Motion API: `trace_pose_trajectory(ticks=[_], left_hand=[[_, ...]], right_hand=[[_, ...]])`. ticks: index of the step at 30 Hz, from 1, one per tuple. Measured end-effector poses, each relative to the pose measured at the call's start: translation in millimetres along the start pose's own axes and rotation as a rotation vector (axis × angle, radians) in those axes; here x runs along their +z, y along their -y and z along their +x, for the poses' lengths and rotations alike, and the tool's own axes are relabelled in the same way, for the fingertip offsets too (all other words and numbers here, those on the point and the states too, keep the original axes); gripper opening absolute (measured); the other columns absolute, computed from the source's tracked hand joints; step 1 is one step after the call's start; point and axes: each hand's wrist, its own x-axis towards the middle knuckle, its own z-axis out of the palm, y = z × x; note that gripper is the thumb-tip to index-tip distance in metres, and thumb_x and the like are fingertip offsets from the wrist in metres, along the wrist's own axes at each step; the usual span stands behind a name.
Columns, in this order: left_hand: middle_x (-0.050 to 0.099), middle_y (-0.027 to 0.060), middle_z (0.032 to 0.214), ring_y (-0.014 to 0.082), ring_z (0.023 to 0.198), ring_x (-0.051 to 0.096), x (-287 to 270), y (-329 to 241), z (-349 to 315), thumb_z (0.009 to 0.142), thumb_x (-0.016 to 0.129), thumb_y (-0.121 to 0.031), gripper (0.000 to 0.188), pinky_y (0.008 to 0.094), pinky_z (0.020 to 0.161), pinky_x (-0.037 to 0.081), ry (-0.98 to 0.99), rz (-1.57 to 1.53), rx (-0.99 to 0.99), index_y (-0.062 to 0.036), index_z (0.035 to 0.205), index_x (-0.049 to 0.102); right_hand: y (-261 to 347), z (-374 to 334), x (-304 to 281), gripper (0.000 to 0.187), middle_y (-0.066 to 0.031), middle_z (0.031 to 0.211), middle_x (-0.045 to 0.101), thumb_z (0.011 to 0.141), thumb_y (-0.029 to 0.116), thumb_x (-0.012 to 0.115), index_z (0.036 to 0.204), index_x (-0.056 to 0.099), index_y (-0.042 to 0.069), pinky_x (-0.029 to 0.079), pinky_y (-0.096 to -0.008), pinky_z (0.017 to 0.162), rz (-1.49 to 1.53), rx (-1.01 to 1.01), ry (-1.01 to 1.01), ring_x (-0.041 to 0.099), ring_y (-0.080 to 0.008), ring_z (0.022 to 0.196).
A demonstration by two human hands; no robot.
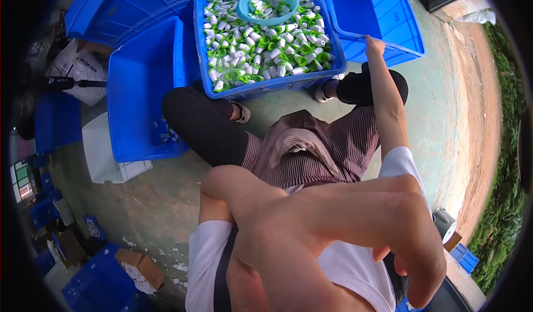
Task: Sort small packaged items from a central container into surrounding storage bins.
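My left hand (333, 229) is raised very close to the camera, its fingers loosely bent and apart. I see nothing in it, though part of the palm is hidden. My right hand (376, 45) reaches out and is closed on the near rim of a blue plastic bin (383, 12) at the far right. Between my feet and beyond stands a blue bin (202, 40) full of small white and green plastic pieces (261, 51). A turquoise oval basin (244, 13) rests on top of the pieces, with more of them inside.
To the left, another blue bin (141, 79) holds a few small pieces and sits over a white bin (97, 151). A white sack (80, 70) lies behind it. An open cardboard box (145, 270) is at the lower left. Greenery (499, 145) borders the right side.
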Motion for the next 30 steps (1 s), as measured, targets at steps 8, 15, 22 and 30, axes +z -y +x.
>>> trace_pose_trajectory(ticks=[8, 15, 22, 30], left_hand=[[0.056, 0.0127, 0.085, 0.0187, 0.07, 0.05, -40.2, 20.1, 17.0, 0.097, 0.042, -0.043, 0.036, 0.0274, 0.062, 0.039, 0.035, 0.161, 0.028, -0.0113, 0.081, 0.05], [0.054, 0.0105, 0.085, 0.0185, 0.071, 0.048, -80.5, 33.3, 38.2, 0.097, 0.041, -0.045, 0.035, 0.0252, 0.062, 0.038, 0.117, 0.12, 0.029, -0.0122, 0.085, 0.046], [0.06, 0.0162, 0.098, 0.0153, 0.079, 0.052, -168.4, 48.8, 35.2, 0.097, 0.043, -0.043, 0.044, 0.0266, 0.07, 0.041, -0.088, 0.372, -0.297, -0.0031, 0.086, 0.056], [0.061, -0.0006, 0.084, 0.0065, 0.073, 0.052, -326.7, 92.7, 2.4, 0.098, 0.046, -0.036, 0.033, 0.0218, 0.061, 0.042, -0.428, 0.708, -0.969, -0.0081, 0.088, 0.061]], right_hand=[[19.4, -24.3, 93.0, 0.062, -0.0224, 0.106, 0.064, 0.066, 0.026, 0.074, 0.113, 0.053, -0.01, 0.051, -0.0369, 0.084, 0.51, 0.105, 0.258, 0.064, -0.0333, 0.095], [7.1, 62.1, 102.2, 0.076, -0.0114, 0.075, 0.06, 0.069, 0.035, 0.076, 0.107, 0.026, -0.008, 0.047, -0.0317, 0.055, 0.191, -0.11, 0.074, 0.057, -0.0183, 0.062], [-20.4, 39.2, 53.5, 0.074, -0.0101, 0.071, 0.058, 0.065, 0.035, 0.078, 0.103, 0.036, -0.012, 0.046, -0.0305, 0.052, 0.246, -0.3, 0.392, 0.056, -0.0179, 0.06], [-6.7, 43.8, 25.3, 0.035, -0.0056, 0.056, 0.053, 0.078, 0.034, 0.072, 0.077, 0.057, 0.002, 0.038, -0.0338, 0.041, 0.057, -0.188, 0.244, 0.051, -0.0192, 0.045]])
